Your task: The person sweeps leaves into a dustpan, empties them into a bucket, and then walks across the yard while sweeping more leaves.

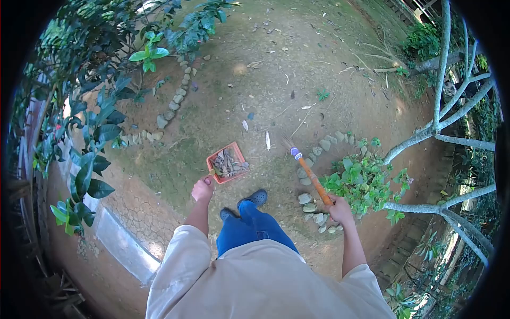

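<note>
My left hand (203, 189) is closed at the near left corner of an orange square plastic basket (211, 158). Dry brown leaves (229, 162) lie inside it. A small yellowish piece shows by my fingertips, too small to name. My right hand (340, 208) grips the upper end of a broom (314, 181) with an orange-brown handle and a purple and white binding. Its thin bristles point forward and left, toward the ground. One long pale leaf (268, 141) lies between the broom's bristles and the basket.
Bare, mossy soil (255, 95) with scattered leaves spreads ahead. Stones (170, 114) edge a leafy bed at left. Another stone ring (305, 199) surrounds a flowering plant (353, 183) at right, near pale bare branches (419, 138). A concrete slab (125, 242) lies at lower left.
</note>
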